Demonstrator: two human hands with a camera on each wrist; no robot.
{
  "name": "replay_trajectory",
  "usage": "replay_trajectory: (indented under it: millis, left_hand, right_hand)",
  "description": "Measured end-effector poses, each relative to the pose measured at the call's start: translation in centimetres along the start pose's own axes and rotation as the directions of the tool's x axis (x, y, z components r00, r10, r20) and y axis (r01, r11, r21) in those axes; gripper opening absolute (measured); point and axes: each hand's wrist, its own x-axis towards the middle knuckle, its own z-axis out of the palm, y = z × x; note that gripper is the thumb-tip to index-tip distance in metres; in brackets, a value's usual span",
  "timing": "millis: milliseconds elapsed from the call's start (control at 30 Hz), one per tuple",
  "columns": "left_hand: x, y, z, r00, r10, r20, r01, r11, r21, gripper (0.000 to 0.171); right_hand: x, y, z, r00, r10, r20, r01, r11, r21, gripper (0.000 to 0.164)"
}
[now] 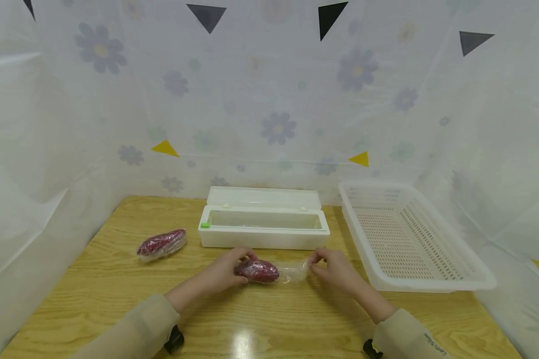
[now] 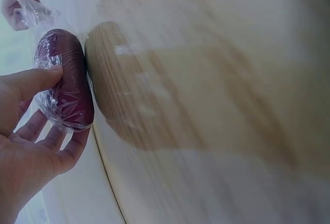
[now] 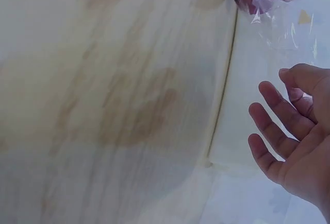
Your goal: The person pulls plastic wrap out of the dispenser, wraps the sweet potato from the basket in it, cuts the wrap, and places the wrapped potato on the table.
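A reddish-purple sweet potato (image 1: pixel 259 271), partly covered in clear cling film, lies on the wooden table. My left hand (image 1: pixel 230 269) grips its left end, with the thumb on the near side in the left wrist view and the fingers curled round the end. From its right end a loose length of cling film (image 1: pixel 294 272) stretches across to my right hand (image 1: pixel 337 271). The thumb and index finger there pinch the film's edge, while the other fingers are spread in the right wrist view. A second wrapped sweet potato (image 1: pixel 161 244) rests to the left, away from both hands.
Just behind the hands stands a white cling film box (image 1: pixel 265 239), lid raised, with a green slider (image 1: pixel 205 225) at its left front edge. A white perforated basket (image 1: pixel 431 285) occupies the right of the table (image 1: pixel 269 319). Plastic curtains (image 1: pixel 269 89) surround the table's back and sides.
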Motion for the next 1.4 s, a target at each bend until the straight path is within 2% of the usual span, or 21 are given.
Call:
replay_trajectory:
  millis: [100,267,567,700,1033,1267,1400]
  left_hand:
    - [0.2,0.2,0.0,1.0,-0.008,0.005,0.008,1.0,-0.007,0.045]
    - [0.4,0.5,0.3,1.0,0.018,0.005,-0.019,0.999,0.027,0.043]
    - [1.2,0.8,0.8,1.0,0.011,0.024,-0.012,0.999,0.05,0.042]
    - [1.4,0.9,1.1,1.0,0.013,0.025,-0.015,0.998,0.065,0.044]
    - [2.0,0.9,1.4,1.0,-0.01,0.023,0.011,0.999,-0.043,0.064]
    - [2.1,0.9,1.4,0.999,0.031,0.023,-0.029,0.997,-0.074,0.065]
    - [2.2,1.0,1.4,0.999,0.03,0.023,-0.028,0.996,-0.081,0.065]
  right_hand:
    - [0.2,-0.5,-0.2,0.999,-0.029,-0.03,0.029,1.0,-0.012,0.009]
    - [0.8,-1.5,-0.6,0.996,-0.061,-0.058,0.058,0.997,-0.043,0.009]
    - [1.9,-3.1,-0.8,0.996,-0.079,-0.033,0.076,0.993,-0.085,0.009]
    - [2.5,-3.7,-0.6,0.994,-0.101,-0.029,0.099,0.993,-0.06,0.011]
    - [4.0,-4.3,1.2,0.989,-0.149,0.017,0.149,0.989,-0.004,0.01]
    - [4.6,-4.6,2.9,0.983,-0.182,0.023,0.182,0.983,0.008,0.011]
    - [4.7,-4.5,3.5,0.981,-0.192,0.001,0.192,0.981,0.036,0.012]
